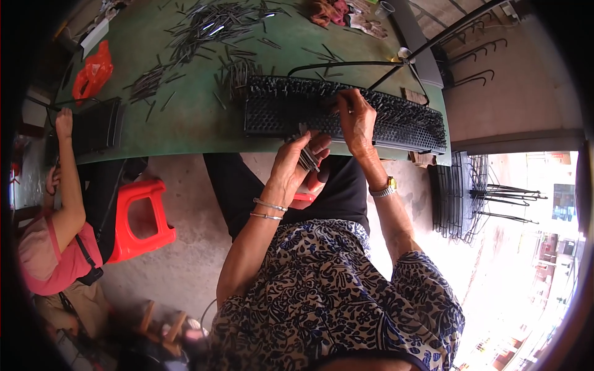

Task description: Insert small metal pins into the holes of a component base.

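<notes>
A long black rack [272, 110] with a top full of round holes lies along the near edge of the green table. Many small dark pieces stand upright in its far rows and at its right end. My left hand [288, 166] is just in front of the rack, closed around a bundle of thin dark metal rods [307, 159]. Over the middle of the rack, my right hand [359, 123] has its fingers bent down and pinched together at the holes. Whatever is between those fingertips is too small and dark to make out.
Loose dark rods [213, 28] are heaped and scattered on the green table [179, 127]. A bent black handle [346, 63] rises behind the rack. An orange-red plastic bag [94, 71], a co-worker [59, 247] and a red stool [164, 235] are at left. Wire racks [458, 198] stand at right.
</notes>
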The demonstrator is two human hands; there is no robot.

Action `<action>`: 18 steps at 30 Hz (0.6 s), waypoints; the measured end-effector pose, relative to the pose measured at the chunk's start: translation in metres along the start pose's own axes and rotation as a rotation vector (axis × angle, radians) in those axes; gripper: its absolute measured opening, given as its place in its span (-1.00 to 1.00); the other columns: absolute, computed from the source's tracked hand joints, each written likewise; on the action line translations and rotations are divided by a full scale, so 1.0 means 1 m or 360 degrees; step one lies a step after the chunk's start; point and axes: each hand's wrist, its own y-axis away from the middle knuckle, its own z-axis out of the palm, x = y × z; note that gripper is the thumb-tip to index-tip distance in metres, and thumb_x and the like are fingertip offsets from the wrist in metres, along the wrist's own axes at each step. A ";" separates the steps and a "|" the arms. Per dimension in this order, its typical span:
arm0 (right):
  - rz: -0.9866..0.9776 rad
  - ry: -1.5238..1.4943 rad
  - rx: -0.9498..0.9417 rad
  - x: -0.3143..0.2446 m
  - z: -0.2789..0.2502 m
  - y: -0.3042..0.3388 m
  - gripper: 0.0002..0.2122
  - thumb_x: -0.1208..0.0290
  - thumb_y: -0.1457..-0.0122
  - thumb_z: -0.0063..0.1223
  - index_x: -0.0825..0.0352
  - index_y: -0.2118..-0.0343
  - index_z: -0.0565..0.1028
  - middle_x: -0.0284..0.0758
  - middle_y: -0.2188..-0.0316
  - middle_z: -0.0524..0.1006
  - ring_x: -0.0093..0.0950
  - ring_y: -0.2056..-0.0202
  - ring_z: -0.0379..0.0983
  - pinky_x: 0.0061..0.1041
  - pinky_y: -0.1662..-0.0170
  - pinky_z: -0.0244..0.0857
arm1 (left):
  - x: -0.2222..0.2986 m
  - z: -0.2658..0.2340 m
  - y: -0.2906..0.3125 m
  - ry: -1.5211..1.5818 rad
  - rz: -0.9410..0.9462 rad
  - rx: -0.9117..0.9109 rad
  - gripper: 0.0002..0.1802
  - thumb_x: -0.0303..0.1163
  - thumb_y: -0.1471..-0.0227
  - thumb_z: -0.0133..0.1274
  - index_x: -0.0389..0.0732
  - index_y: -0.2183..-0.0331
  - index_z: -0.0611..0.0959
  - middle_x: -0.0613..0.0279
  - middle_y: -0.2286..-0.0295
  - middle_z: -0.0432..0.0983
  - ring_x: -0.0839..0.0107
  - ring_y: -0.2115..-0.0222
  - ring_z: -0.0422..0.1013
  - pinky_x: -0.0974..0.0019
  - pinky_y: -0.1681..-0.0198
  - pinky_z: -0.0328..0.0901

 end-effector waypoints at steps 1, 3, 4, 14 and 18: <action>-0.0006 0.0092 -0.0025 0.002 0.000 0.000 -0.97 0.57 -0.15 0.00 0.39 0.37 0.43 -0.26 0.55 0.53 -0.48 0.53 0.52 -0.56 0.46 0.34 | 0.000 0.001 0.001 0.0001 -0.0002 -0.0001 -0.68 -0.35 -0.17 -0.05 -0.35 0.10 0.43 -0.01 0.20 0.51 0.22 0.15 0.48 0.15 0.20 0.43; -0.0013 0.0184 -0.0051 0.002 -0.001 0.001 -0.96 0.56 -0.16 0.00 0.40 0.34 0.44 -0.27 0.53 0.56 -0.52 0.50 0.54 -0.60 0.43 0.36 | 0.000 0.005 0.004 0.0032 -0.0060 0.0000 -0.66 -0.32 -0.18 -0.06 -0.32 0.07 0.41 -0.02 0.21 0.50 0.16 0.17 0.47 0.02 0.12 0.43; -0.0042 0.0247 -0.0040 -0.001 -0.002 0.001 -0.95 0.55 -0.16 0.01 0.39 0.34 0.44 -0.26 0.54 0.55 -0.50 0.50 0.54 -0.59 0.44 0.35 | 0.001 0.008 0.006 0.0032 -0.0059 0.0001 -0.66 -0.32 -0.18 -0.06 -0.32 0.07 0.41 -0.02 0.21 0.50 0.16 0.17 0.47 0.02 0.12 0.43; -0.0115 0.0217 -0.0133 -0.003 -0.006 -0.001 -0.95 0.56 -0.09 0.03 0.36 0.39 0.42 -0.17 0.56 0.49 -0.19 0.55 0.47 -0.32 0.49 0.31 | -0.008 0.000 0.004 -0.0057 -0.0089 0.0012 -0.72 -0.28 -0.19 -0.08 -0.24 0.13 0.45 0.00 0.25 0.52 0.21 0.30 0.47 0.13 0.28 0.44; -0.0119 0.0277 -0.0176 0.005 -0.007 -0.008 -0.95 0.55 -0.09 0.03 0.36 0.39 0.41 -0.15 0.55 0.49 -0.15 0.52 0.46 -0.30 0.48 0.31 | -0.008 -0.002 0.005 -0.0021 -0.0045 0.0043 -0.75 -0.31 -0.18 -0.06 -0.28 0.18 0.47 0.03 0.34 0.52 0.28 0.34 0.46 0.17 0.31 0.45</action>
